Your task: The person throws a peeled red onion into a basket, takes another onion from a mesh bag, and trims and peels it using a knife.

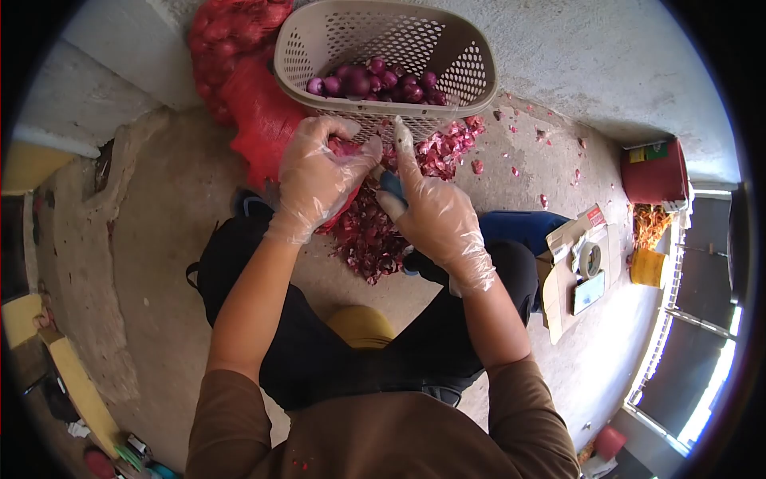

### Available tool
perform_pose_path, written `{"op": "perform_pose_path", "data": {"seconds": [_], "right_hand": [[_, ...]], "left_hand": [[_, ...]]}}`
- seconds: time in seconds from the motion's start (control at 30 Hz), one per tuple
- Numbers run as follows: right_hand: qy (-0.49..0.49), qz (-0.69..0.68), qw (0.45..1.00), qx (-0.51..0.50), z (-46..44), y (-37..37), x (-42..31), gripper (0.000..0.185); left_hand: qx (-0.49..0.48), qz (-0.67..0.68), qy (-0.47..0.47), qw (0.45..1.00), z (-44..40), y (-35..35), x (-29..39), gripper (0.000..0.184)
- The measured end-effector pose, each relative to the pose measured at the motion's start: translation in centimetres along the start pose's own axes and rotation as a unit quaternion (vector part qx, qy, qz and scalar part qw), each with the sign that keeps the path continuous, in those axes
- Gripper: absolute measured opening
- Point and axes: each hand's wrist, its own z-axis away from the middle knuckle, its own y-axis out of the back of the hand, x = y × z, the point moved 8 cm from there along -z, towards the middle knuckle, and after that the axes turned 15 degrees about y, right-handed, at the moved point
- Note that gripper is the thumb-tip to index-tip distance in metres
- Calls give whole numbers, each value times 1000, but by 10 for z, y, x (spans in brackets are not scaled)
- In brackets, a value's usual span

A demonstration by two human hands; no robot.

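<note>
Holding a blue-handled tool (pixel 391 184) in the gloved right hand (pixel 431 211), fingers closed around the handle except for the index, stretched forward. Bending the fingers of the gloved left hand (pixel 319 176) toward the thumb, just beside the tool; cannot tell whether holding anything there. Working over a heap of dark red onion skins (pixel 367 239), just short of a perforated beige plastic basket (pixel 335 48) with peeled red onions (pixel 387 78) gathered in the bottom. Leaning close to a red mesh sack (pixel 239 72), full-looking, to the left of the basket. Sitting on a yellow stool (pixel 359 323) above a concrete floor (pixel 175 207), with flattened cardboard (pixel 558 315) to the right, bearing a tape roll (pixel 590 259) and a phone (pixel 590 293).
</note>
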Motion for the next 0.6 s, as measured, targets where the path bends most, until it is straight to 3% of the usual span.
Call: {"op": "perform_pose_path", "data": {"seconds": [0.17, 0.2, 0.27, 0.37, 0.4, 0.5, 0.6], "right_hand": [[-22, -26, 998, -58, 2, -2, 1, 91], [-27, -29, 997, -60, 3, -2, 4, 90], [-34, -62, 997, -31, 3, -5, 14, 86], [-14, -134, 991, 28, 2, 1, 20, 81], [-1, -160, 986, 51, 0, 5, 19, 80], [-1, -278, 959, 53, -4, 12, 12, 81], [45, -344, 935, 75, -7, 16, -2, 81]], "left_hand": [[36, -12, 5, 999, -8, 8, -10, 25], [-14, 93, 75, 993, -10, 4, -22, 22], [-116, 295, 208, 925, -9, -10, -41, 19], [-169, 512, 305, 785, -3, -15, -34, 26], [-199, 549, 304, 753, 0, -18, -30, 35], [-211, 622, 317, 684, 6, -23, -26, 32], [-244, 664, 282, 649, 7, -27, -15, 35]]}}
